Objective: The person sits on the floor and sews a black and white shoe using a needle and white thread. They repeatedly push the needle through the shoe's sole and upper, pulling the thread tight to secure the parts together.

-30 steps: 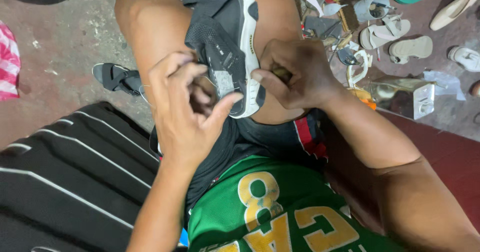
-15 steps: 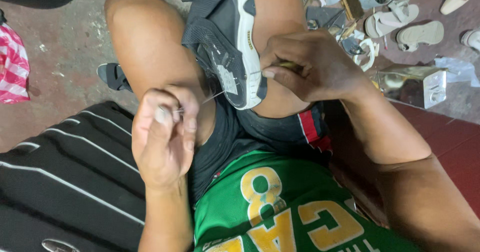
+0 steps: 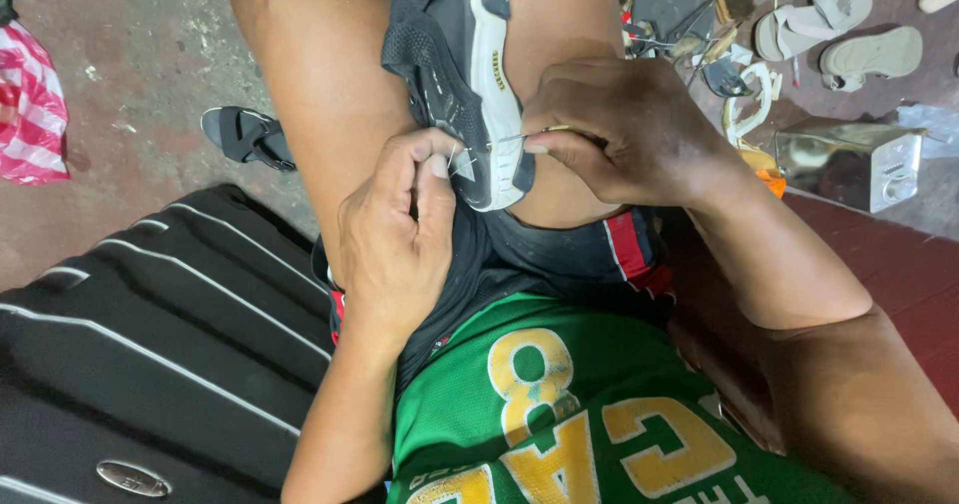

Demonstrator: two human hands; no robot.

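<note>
Nearest the camera is the person's green jersey (image 3: 559, 434) with yellow lettering, and to the left a black ribbed hard-shell suitcase (image 3: 130, 334) lying flat. Just beyond, the left hand (image 3: 395, 234) curls against the heel end of a black-and-white mesh sneaker (image 3: 465, 74) that is wedged between the bare thighs, sole edge up. Its thumb and fingers (image 3: 432, 169) are pressed together, pinching a fine pale thread (image 3: 458, 154) right at the seam. The right hand (image 3: 624, 129) faces it from the other side, fingers closed in a pinch on a thin metal needle (image 3: 534, 134) whose tip points into the white sole edge.

The needle tip sits very near the left fingertips, so a hard push that slips off the rubber could, I judge, prick them. The shoe is held only by the legs and could twist under force, skewing the stitch or snapping the taut thread.

Farther off on the concrete floor (image 3: 140, 94) lie a black sandal (image 3: 245, 134), a pink-and-white striped bag (image 3: 30, 114), a shiny metal box (image 3: 849, 159) and beige sandals (image 3: 869, 49) among scattered tools.
</note>
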